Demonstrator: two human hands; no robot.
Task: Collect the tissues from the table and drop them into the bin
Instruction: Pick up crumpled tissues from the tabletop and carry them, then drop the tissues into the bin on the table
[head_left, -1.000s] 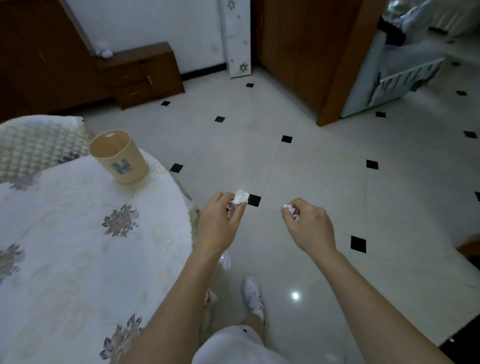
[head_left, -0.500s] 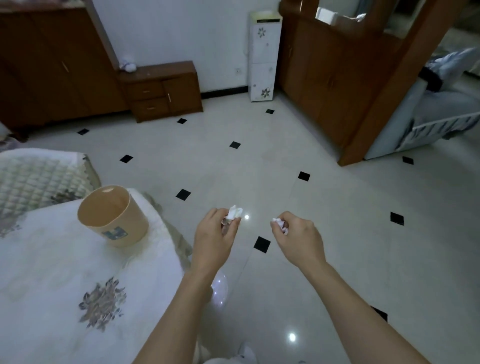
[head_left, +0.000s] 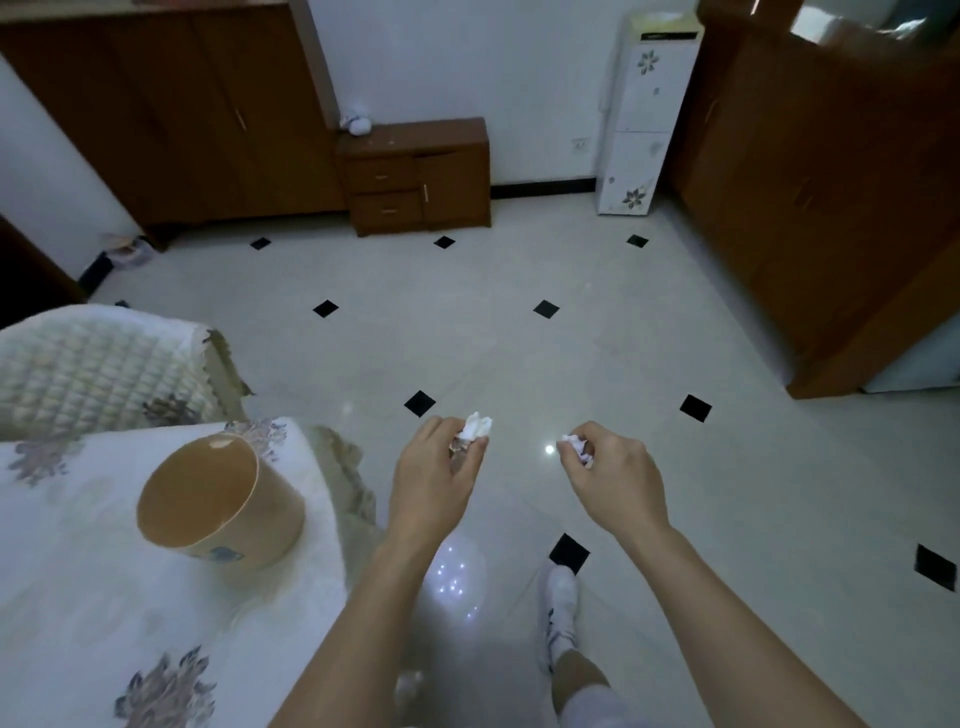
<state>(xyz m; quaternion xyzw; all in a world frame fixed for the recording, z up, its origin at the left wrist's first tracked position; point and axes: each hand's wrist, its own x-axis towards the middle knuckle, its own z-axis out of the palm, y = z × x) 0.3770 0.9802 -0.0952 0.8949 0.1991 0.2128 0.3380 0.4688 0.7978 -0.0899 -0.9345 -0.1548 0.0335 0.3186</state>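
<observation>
The left hand (head_left: 434, 470) pinches a crumpled white tissue (head_left: 476, 426) at its fingertips; the right hand (head_left: 615, 478) pinches a second small white wad (head_left: 576, 448). Both are over the tiled floor, right of the tan round plastic bin (head_left: 223, 512) on the flower-patterned white tablecloth (head_left: 78, 597). Collecting seems done, though part of the table is out of view; neither tissue is dropped yet

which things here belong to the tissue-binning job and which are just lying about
Job:
left hand pinching the left tissue
right hand gripping the right tissue
tan bin, standing on the table

Lying about:
small wooden cabinet
tall white unit
quilted seat cover
white shoe
</observation>
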